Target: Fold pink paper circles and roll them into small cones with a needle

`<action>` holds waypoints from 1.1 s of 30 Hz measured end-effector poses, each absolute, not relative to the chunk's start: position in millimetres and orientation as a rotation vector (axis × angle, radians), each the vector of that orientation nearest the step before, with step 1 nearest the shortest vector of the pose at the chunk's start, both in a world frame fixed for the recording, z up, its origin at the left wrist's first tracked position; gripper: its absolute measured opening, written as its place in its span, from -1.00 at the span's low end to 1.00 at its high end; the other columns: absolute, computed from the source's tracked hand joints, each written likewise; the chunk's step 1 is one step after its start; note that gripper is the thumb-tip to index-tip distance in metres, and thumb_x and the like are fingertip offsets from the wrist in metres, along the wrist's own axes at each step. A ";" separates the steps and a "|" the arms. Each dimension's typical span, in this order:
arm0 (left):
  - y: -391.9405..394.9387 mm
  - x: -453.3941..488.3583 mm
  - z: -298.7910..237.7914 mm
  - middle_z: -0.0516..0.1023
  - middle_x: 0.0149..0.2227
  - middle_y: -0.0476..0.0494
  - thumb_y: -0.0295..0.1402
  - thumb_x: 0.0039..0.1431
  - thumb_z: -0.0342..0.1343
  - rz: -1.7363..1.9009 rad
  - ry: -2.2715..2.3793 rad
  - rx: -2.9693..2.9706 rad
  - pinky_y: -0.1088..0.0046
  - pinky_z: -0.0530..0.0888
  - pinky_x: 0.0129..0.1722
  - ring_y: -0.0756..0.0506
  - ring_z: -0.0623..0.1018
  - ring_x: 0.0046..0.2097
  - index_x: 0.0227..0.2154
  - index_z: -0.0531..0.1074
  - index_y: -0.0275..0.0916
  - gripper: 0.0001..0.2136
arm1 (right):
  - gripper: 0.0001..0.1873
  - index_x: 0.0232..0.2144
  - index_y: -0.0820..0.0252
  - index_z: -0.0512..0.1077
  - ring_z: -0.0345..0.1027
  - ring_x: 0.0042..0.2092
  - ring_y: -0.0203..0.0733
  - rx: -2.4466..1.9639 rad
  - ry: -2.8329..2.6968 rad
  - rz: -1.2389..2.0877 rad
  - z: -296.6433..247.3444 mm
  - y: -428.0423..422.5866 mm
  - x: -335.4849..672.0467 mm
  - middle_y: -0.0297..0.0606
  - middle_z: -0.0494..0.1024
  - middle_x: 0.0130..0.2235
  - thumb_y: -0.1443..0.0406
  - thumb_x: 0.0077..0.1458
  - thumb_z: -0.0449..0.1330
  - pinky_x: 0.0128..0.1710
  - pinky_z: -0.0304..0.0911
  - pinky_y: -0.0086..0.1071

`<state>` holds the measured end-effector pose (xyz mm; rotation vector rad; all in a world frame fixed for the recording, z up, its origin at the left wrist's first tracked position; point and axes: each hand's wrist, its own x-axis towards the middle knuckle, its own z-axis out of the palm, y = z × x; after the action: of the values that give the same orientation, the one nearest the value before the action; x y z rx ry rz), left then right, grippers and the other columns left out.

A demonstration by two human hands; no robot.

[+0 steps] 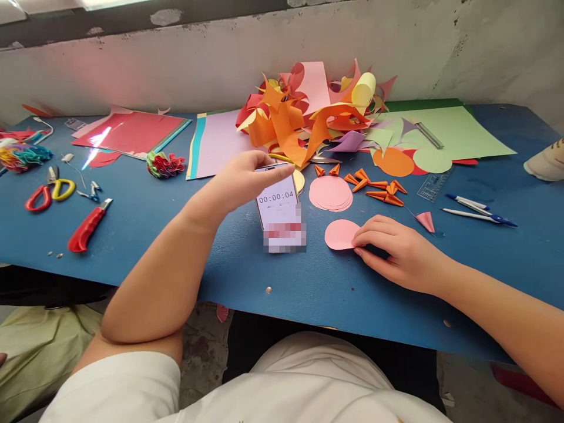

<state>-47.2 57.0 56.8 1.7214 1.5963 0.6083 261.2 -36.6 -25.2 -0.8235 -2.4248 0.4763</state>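
Note:
My left hand (251,179) grips a phone (278,202) by its top end, thumb laid across the upper edge. A timer reading 00:00:04 shows on its screen, and the lower part is blurred out. My right hand (400,249) pinches the right edge of a pink paper circle (340,234) close to the blue tabletop. Just behind it lies a stack of pink paper circles (330,193). Several folded orange paper cones (385,192) are to the right of that stack. Farther right, a pink paper cone (426,221) has a thread at it.
Colourful paper scraps (304,114) heap up by the wall. Red-and-yellow-handled scissors (51,188) and a red utility knife (90,226) lie left. Pens (478,210) and a clear ruler (434,185) lie right. Another person's light green clothing (48,352) shows at lower left.

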 end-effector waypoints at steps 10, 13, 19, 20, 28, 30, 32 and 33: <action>26.8 -9.1 41.6 0.59 -0.28 -0.07 -0.47 -0.05 0.24 1.135 1.175 0.956 0.45 0.48 -0.40 -0.11 0.61 -0.25 -0.17 0.45 -0.20 -0.69 | -0.84 -0.17 0.14 0.42 0.41 -0.20 -0.10 -0.831 -2.428 0.458 -23.9 -35.9 264.2 -0.20 0.61 -0.25 0.48 0.28 0.19 -0.20 0.43 -0.20; 18.3 -1.0 34.1 0.60 -0.30 -0.08 -0.57 -0.16 0.20 1.188 1.105 0.890 0.40 0.53 -0.35 -0.12 0.63 -0.25 -0.13 0.43 -0.24 -0.57 | -0.85 -0.18 0.15 0.42 0.42 -0.19 -0.11 -0.840 -2.415 0.472 -24.2 -35.6 264.5 -0.20 0.61 -0.24 0.48 0.28 0.19 -0.19 0.44 -0.20; 14.9 -1.5 28.3 0.63 -0.28 -0.11 -0.35 -0.03 0.25 1.222 1.055 0.907 0.37 0.55 -0.31 -0.18 0.66 -0.18 -0.13 0.47 -0.26 -0.66 | -0.86 -0.19 0.14 0.45 0.46 -0.22 -0.10 -0.851 -2.397 0.466 -22.3 -35.8 264.6 -0.21 0.62 -0.27 0.47 0.27 0.20 -0.21 0.45 -0.21; 14.8 -2.5 29.1 0.63 -0.27 -0.12 -0.29 0.01 0.23 1.193 1.068 0.943 0.35 0.56 -0.29 -0.19 0.66 -0.15 -0.14 0.46 -0.24 -0.68 | -0.85 -0.19 0.14 0.46 0.46 -0.23 -0.10 -0.851 -2.397 0.460 -21.6 -35.9 264.5 -0.21 0.62 -0.27 0.47 0.27 0.19 -0.22 0.45 -0.21; 11.6 -5.2 37.0 0.52 -0.27 -0.08 -0.28 0.09 0.07 1.040 1.200 1.152 0.30 0.54 -0.33 -0.16 0.62 -0.23 -0.18 0.25 -0.11 -0.77 | -0.84 -0.20 0.11 0.47 0.48 -0.25 -0.09 -0.849 -2.387 0.456 -19.3 -35.7 263.1 -0.20 0.64 -0.28 0.46 0.27 0.18 -0.23 0.47 -0.19; 13.8 -5.5 35.7 0.47 -0.33 -0.03 -0.26 0.15 0.08 1.013 1.229 1.176 0.38 0.48 -0.42 -0.12 0.58 -0.31 -0.17 0.24 -0.09 -0.79 | -0.85 -0.20 0.12 0.47 0.48 -0.24 -0.09 -0.846 -2.395 0.449 -19.5 -35.6 263.1 -0.19 0.63 -0.28 0.46 0.27 0.18 -0.23 0.47 -0.19; 19.5 -7.2 34.1 0.45 -0.35 -0.02 -0.23 0.20 0.07 0.988 1.254 1.195 0.42 0.44 -0.47 -0.09 0.55 -0.36 -0.16 0.25 -0.09 -0.81 | -0.85 -0.19 0.13 0.45 0.47 -0.24 -0.09 -0.847 -2.404 0.446 -19.6 -35.6 263.3 -0.19 0.63 -0.28 0.46 0.28 0.18 -0.23 0.47 -0.19; 23.8 -8.8 33.5 0.45 -0.35 -0.02 -0.22 0.22 0.07 0.975 1.266 1.215 0.44 0.42 -0.49 -0.08 0.55 -0.37 -0.16 0.26 -0.09 -0.82 | -0.86 -0.19 0.13 0.45 0.47 -0.23 -0.09 -0.849 -2.407 0.447 -19.6 -35.6 263.5 -0.19 0.63 -0.28 0.46 0.28 0.19 -0.23 0.47 -0.19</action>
<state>-8.8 23.8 33.5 1.2153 1.2657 0.9750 263.5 -35.6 -19.6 -0.8492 -2.4072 0.4471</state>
